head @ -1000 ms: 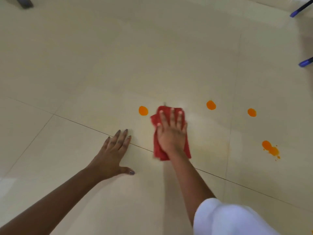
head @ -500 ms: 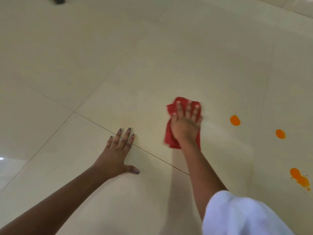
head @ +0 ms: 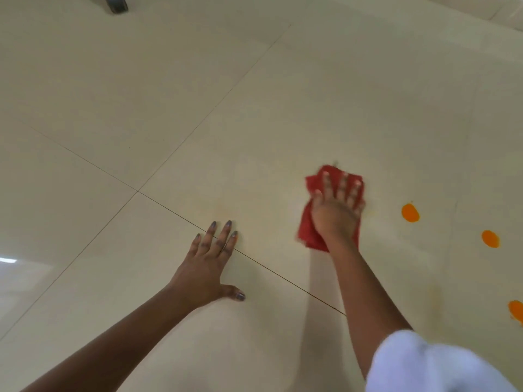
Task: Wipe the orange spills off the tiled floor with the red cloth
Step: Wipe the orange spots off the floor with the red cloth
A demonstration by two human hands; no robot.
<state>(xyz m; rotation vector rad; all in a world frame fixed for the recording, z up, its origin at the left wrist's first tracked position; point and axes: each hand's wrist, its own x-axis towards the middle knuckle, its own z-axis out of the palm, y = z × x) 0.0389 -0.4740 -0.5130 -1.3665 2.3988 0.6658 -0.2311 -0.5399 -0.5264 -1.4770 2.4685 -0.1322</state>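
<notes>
**A:** Where is the cloth, and what are the hands doing?

**B:** The right hand lies flat on the red cloth, fingers spread, pressing it to the tiled floor right of centre. The left hand rests open-palmed on a tile at seven o'clock from the cloth, gripping nothing.

**A:** How much is left?

**B:** Three orange spills are in view: the nearest spill at three o'clock from the cloth, a second spill farther right, a third spill at the frame's edge. Tiles left of the cloth look clean, so the job seems partly done.
</notes>
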